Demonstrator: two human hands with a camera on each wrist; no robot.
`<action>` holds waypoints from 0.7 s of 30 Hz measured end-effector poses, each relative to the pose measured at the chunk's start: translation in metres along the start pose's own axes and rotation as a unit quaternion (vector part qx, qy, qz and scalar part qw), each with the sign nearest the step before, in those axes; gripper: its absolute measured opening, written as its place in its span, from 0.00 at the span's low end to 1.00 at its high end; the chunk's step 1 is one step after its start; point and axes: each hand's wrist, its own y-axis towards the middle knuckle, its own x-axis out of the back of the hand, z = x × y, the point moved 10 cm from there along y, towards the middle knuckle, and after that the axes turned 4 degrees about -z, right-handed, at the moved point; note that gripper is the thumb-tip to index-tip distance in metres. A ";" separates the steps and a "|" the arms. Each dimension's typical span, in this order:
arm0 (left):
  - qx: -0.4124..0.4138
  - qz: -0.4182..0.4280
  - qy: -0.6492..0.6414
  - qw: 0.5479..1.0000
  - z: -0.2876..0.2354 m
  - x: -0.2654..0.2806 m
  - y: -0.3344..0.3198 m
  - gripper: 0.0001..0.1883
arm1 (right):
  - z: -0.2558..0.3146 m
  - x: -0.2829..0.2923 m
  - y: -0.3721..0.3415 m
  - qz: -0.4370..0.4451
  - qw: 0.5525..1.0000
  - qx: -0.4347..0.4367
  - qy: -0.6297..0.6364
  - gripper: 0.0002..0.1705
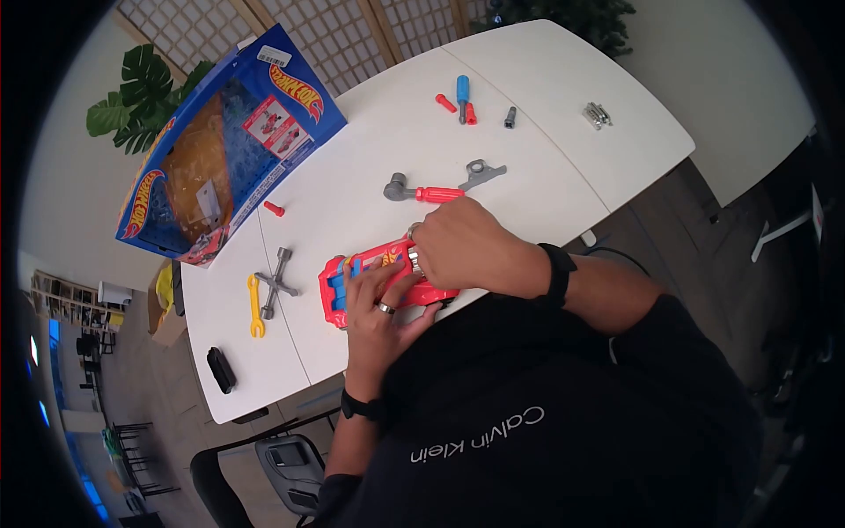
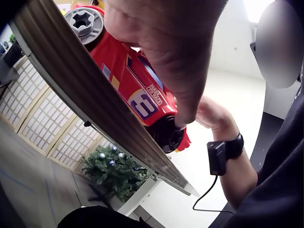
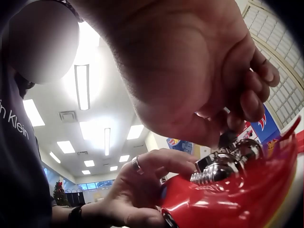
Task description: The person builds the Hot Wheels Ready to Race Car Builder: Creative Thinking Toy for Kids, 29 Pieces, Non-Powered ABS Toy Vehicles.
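A red toy car (image 1: 334,310) with blue windows sits near the table's front edge. The left hand (image 1: 380,312) grips it, fingers over its top; the left wrist view shows a digit against the black wheel (image 2: 168,135) of the car (image 2: 128,88). Above the car's body, the right hand (image 1: 480,246) has curled fingers at the chrome engine part (image 3: 219,170), pinching a small dark piece at its top. The fingers hide most of that piece. Beyond the right hand lies a red-handled tool (image 1: 438,194) with a grey head.
A blue toy box (image 1: 310,132) stands at the back left of the white table (image 1: 370,123). A grey cross wrench (image 1: 276,283), yellow wrench (image 1: 256,308) and black case (image 1: 221,370) lie left. Farther back are a blue screwdriver (image 1: 463,89), red bolts, a grey piece (image 1: 480,173) and small metallic items (image 1: 597,115).
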 end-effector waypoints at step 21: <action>-0.012 0.005 -0.011 1.000 -0.001 -0.008 0.001 0.27 | -0.006 0.002 -0.015 -0.042 0.998 -0.001 -0.039 0.10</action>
